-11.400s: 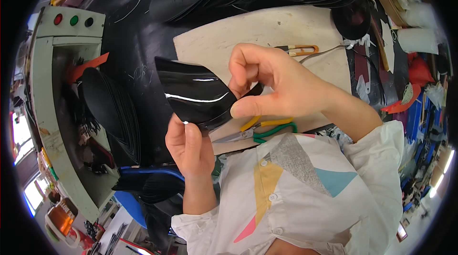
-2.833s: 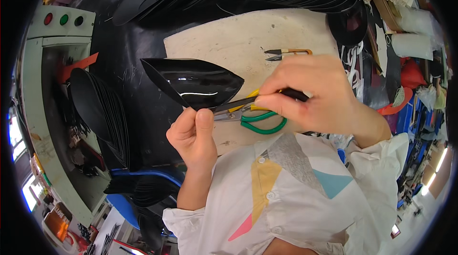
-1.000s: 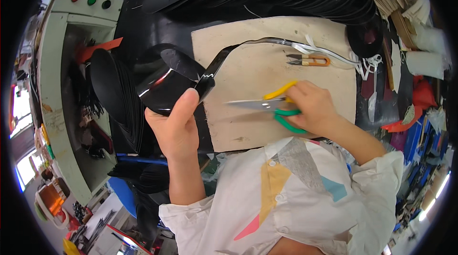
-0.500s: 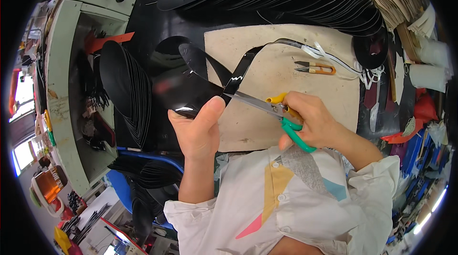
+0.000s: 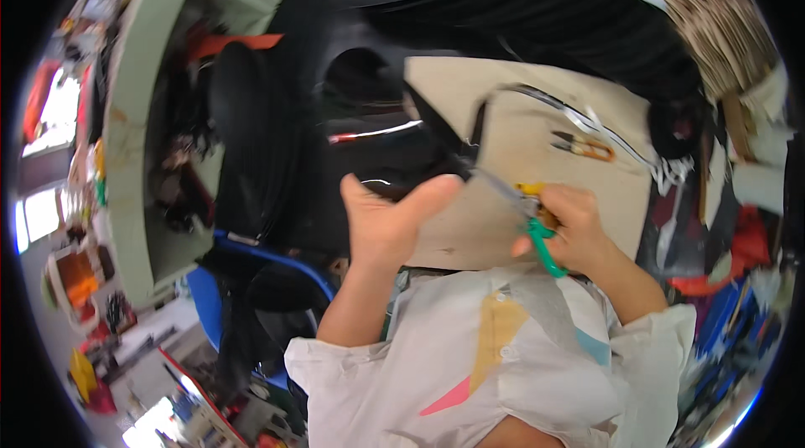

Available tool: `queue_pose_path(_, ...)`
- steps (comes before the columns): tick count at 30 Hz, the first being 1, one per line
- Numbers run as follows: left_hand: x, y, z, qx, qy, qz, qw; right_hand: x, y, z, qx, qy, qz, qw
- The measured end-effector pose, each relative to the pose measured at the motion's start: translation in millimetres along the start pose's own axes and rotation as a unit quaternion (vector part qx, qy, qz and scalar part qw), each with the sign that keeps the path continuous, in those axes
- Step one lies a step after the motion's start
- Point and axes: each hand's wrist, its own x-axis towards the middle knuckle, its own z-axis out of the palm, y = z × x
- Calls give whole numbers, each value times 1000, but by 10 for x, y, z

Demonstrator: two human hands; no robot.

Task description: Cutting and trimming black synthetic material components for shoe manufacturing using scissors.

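Observation:
My left hand holds a glossy black curved piece by its near edge, thumb on top and pointing right; its fingers underneath are hidden. A narrow black strip rises from the piece's right side and runs back as a pale-edged band over a beige board. Green-and-yellow-handled scissors are gripped in my right hand. Their blades point left to where the strip meets the piece; blur hides whether they touch it. Small orange-handled thread snips lie on the board.
A long fanned row of black flat pieces lines the back. More stacked black pieces stand left, beside a pale green cabinet. A blue chair is at lower left. Stacked brown sheets and clear rolls sit right.
The view has swung, so the scene sits farther right and slightly lower, now blurred. My left thumb reaches farther right. Both hands keep hold of the black piece and the scissors.

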Motion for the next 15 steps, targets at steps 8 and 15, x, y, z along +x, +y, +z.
queue_pose_path(8, 889, 823, -1284, 719, 110, 370, 578, -257, -40, 186, -164, -45, -7, 985)
queue_pose_path(15, 750, 766, -2112, 852, -113, 46, 510, 516, -52, 264, -158, 1, -125, 980)
